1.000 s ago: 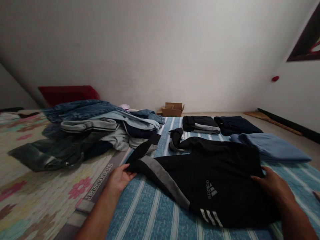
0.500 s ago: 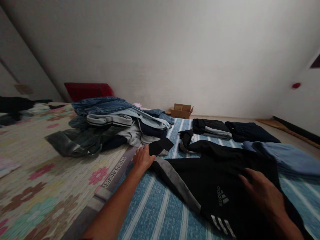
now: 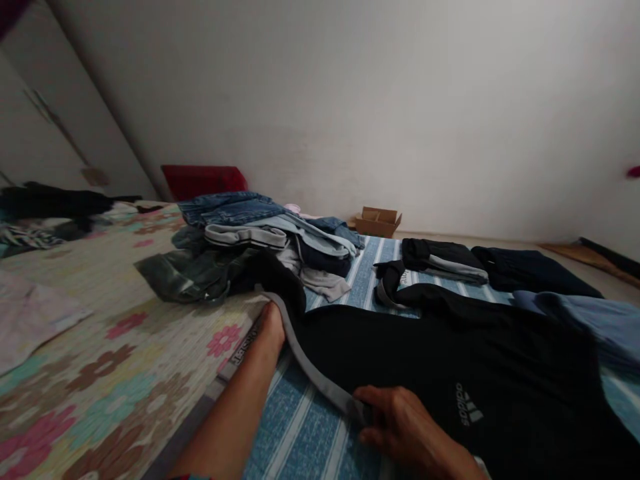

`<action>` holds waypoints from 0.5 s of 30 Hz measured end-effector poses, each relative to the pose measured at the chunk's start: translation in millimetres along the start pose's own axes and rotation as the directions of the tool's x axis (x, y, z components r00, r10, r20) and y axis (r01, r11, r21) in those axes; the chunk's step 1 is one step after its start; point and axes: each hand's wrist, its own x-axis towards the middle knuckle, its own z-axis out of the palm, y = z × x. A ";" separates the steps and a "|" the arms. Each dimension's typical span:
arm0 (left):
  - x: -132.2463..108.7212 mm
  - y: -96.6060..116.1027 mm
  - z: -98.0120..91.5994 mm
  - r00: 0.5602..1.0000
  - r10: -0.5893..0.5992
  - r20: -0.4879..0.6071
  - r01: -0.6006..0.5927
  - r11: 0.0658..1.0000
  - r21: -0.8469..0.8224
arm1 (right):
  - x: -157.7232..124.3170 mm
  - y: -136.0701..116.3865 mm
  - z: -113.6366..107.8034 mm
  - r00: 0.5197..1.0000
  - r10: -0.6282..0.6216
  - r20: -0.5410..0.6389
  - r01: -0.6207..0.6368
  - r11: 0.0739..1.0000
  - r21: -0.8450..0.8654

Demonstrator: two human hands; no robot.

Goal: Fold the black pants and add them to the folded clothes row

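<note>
**A:** Item under observation?

**B:** Black Adidas track jacket with grey sleeve band, spread on blue-striped quilted bedding.

**A:** Left grip?

**B:** Left hand sits at the jacket's near-left edge, fingers hidden behind the grey-trimmed sleeve. State cannot be told.

**A:** Right grip?

**B:** Right hand lies at the jacket's near edge. Grip narrow, fingers curled over the grey band, holding it.

**A:** Surroundings?

**B:** Left of the jacket: floral-print quilted bedding. Beyond the jacket, left: heaped pile of denim and grey clothes. Beyond it, right: folded black trousers. Right of it: folded pale-blue garment. Farthest, past the jacket: open cardboard box on the floor.
</note>
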 end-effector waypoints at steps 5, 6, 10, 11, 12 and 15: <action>-9.7 -0.3 -29.1 0.985 -0.165 -0.052 0.154 0.973 -0.172 | 4.0 6.5 7.5 0.999 0.029 -0.029 -0.030 0.999 -0.045; -11.6 1.7 -32.9 0.985 -0.169 -0.047 0.156 0.968 -0.197 | 4.8 7.2 8.2 0.999 0.030 -0.032 -0.031 0.998 -0.053; -16.0 11.5 -41.1 0.990 -0.137 -0.021 0.129 0.965 -0.229 | 5.1 6.5 9.3 0.997 0.058 -0.042 -0.061 0.996 -0.069; -16.0 13.7 -42.0 0.992 -0.125 -0.020 0.118 0.969 -0.217 | 4.7 5.9 9.6 0.997 0.056 -0.046 -0.060 0.995 -0.080; -15.5 15.7 -43.0 0.993 -0.112 -0.023 0.106 0.975 -0.197 | 4.1 5.2 10.1 0.997 0.052 -0.052 -0.057 0.994 -0.098; -12.1 21.3 -48.4 0.997 -0.036 -0.071 0.029 0.995 -0.097 | 3.1 4.0 14.5 0.998 0.043 -0.049 -0.052 0.978 -0.201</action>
